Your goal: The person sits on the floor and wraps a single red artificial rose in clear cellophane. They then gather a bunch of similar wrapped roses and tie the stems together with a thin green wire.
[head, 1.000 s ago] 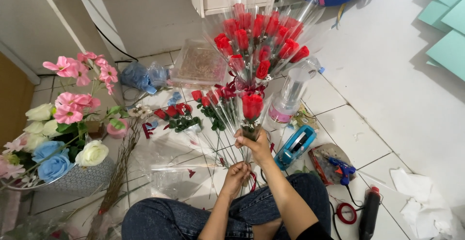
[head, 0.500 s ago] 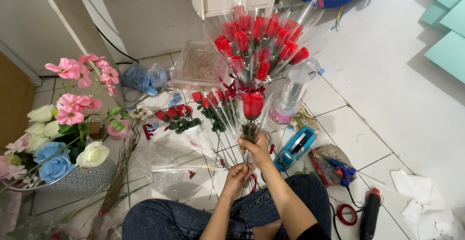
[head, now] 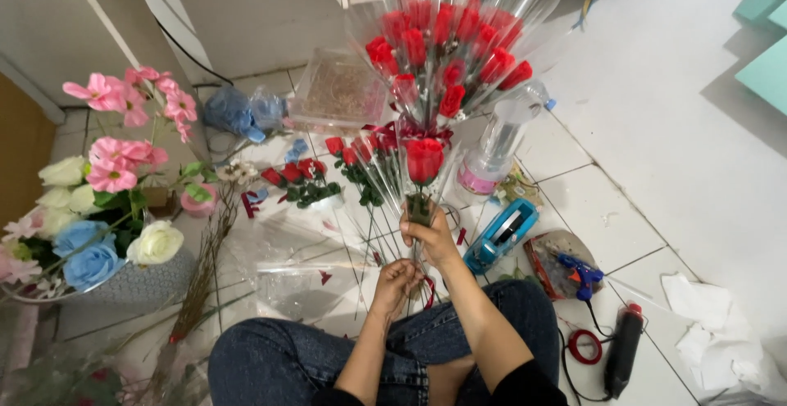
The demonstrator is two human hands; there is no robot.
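Red is the single wrapped rose (head: 424,160) that the right hand (head: 430,238) grips by the stem just under its leaves, holding it upright over the tiled floor (head: 590,193). Lower down, the left hand (head: 396,281) is closed around the bottom of the same stem, close to the person's jeans-clad knees. Behind the held flower stands a tall bunch of red roses (head: 447,49), each in a clear sleeve, tied with a red ribbon. Just left of the hands, more red roses (head: 316,172) lie flat on the floor among loose clear film. To the right of the right hand sits a blue tape dispenser (head: 500,234), then a blue glue gun (head: 580,273) on a round pad, and further out a black tool with a red coiled cord (head: 619,349). A clear bottle (head: 496,140) stands beside the bunch. Far left, a pot of pink, white and blue flowers (head: 98,209) rests near the wall.
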